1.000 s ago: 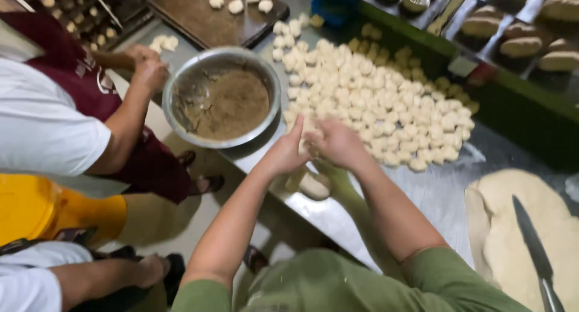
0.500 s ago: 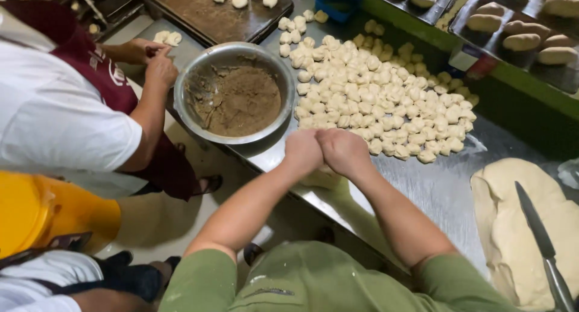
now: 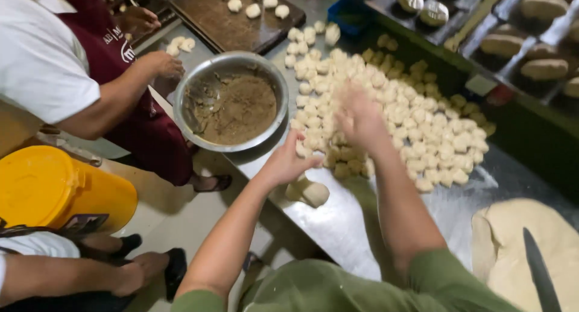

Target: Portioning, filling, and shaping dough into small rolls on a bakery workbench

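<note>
My left hand (image 3: 291, 161) hovers open at the front edge of the steel table (image 3: 350, 227), just right of a metal bowl (image 3: 188, 89) of brown filling. A larger dough lump (image 3: 311, 193) lies below that hand at the table edge. My right hand (image 3: 360, 116) is blurred, with its fingers spread over a big pile of small dough balls (image 3: 422, 125). I see nothing held in it.
A co-worker in a white shirt and maroon apron stands at the left, one hand (image 3: 161, 64) by the bowl. A dark tray (image 3: 223, 22) with dough balls sits behind. A flat dough sheet (image 3: 512, 239) with a knife (image 3: 540, 276) lies right. Yellow bucket (image 3: 54, 185) on the floor.
My hands were pressed together over a dough piece at the table edge. They have come apart, and the right hand has swung out over the pile.
</note>
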